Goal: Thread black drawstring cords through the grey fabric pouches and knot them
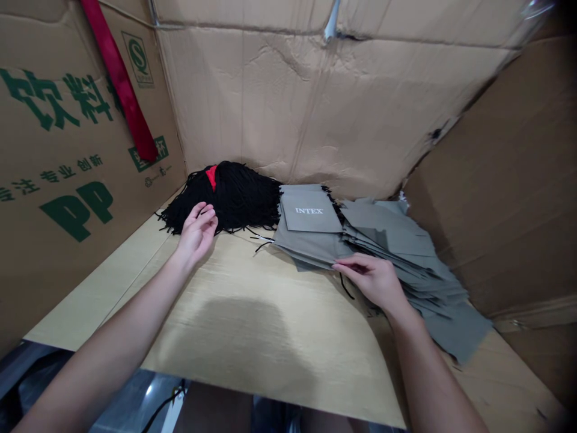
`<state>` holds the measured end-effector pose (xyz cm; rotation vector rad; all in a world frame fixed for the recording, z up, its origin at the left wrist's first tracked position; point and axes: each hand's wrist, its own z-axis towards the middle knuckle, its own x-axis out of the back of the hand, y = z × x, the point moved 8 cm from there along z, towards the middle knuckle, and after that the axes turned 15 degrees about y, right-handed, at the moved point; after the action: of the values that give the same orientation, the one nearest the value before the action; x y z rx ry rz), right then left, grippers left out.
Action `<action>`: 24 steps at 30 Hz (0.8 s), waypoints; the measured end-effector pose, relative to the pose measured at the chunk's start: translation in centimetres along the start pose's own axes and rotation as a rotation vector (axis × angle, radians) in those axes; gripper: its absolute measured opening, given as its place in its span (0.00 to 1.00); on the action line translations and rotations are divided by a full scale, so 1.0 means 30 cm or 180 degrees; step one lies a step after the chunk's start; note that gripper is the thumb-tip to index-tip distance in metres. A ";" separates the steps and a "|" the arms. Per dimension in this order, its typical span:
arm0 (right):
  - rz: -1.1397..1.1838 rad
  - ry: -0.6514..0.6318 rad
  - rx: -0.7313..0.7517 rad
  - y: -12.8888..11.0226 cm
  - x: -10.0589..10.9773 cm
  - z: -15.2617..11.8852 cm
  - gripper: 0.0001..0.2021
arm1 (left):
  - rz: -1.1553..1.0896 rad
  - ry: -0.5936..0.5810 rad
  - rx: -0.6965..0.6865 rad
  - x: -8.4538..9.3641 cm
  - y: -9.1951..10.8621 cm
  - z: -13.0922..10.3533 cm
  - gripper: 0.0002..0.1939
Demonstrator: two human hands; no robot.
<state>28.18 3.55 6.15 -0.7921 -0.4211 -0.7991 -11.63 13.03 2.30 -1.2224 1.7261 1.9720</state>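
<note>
My left hand (198,231) is at the front of a heap of black cords (243,195), its fingers curled with the tips close together. Whether a cord is between those fingertips I cannot make out. My right hand (372,276) pinches the near right corner of a grey flat piece (311,243) in a small pile. On top of that pile lies a smaller-looking grey piece with white INTEX lettering (309,211). Short black cord ends (346,286) stick out below and to the left of the pile.
A spread stack of grey flat pieces (419,252) lies on the right of the pale tabletop (234,325). Cardboard walls (252,96) enclose the back and both sides. A red ribbon (121,84) hangs at the left, and a red strip (211,177) lies on the cords.
</note>
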 end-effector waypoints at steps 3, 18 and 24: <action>0.0048 0.0033 0.0007 -0.001 -0.004 -0.002 0.14 | 0.0155 -0.0149 0.0008 -0.016 -0.013 -0.021 0.18; 0.0241 0.0111 -0.0112 -0.021 -0.020 -0.002 0.14 | 0.2768 -0.1496 -0.0565 -0.069 -0.204 -0.167 0.12; 0.0295 0.0107 -0.0140 -0.023 -0.024 -0.007 0.13 | 0.3370 -0.1551 -0.1192 -0.085 -0.172 -0.186 0.19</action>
<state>27.19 3.42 5.88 -0.8322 -0.3355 -0.7363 -4.29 10.19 0.82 0.2969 1.9329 2.8887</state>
